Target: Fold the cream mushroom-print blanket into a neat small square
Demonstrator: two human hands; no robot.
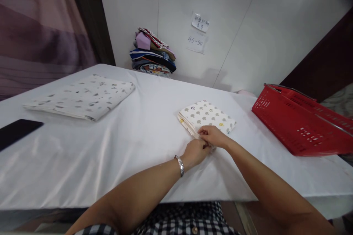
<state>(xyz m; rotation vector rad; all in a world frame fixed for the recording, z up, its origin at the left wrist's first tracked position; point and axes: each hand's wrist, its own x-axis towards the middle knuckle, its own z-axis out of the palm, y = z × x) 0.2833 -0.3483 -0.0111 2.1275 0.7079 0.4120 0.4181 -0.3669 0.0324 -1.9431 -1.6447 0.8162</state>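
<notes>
A folded white cloth [208,113] with grey and yellow prints lies on the white-covered table in front of me. At its near edge my left hand [196,151] is closed, its fingers gripping the layered cloth near the corner. My right hand [213,135] pinches the same edge just above, the two hands touching or nearly so. Folded layers show along the cloth's left side; its near corner is mostly hidden behind my hands. A silver bracelet [179,165] circles my left wrist.
To the left lies a larger folded white cloth [82,97] with grey prints, beside a dark flat phone-like object [19,131]. A red plastic basket [298,121] stands at the right. Behind the table's far edge rises a stack of folded fabrics [153,53]; handwritten paper notes [200,23] hang on the wall.
</notes>
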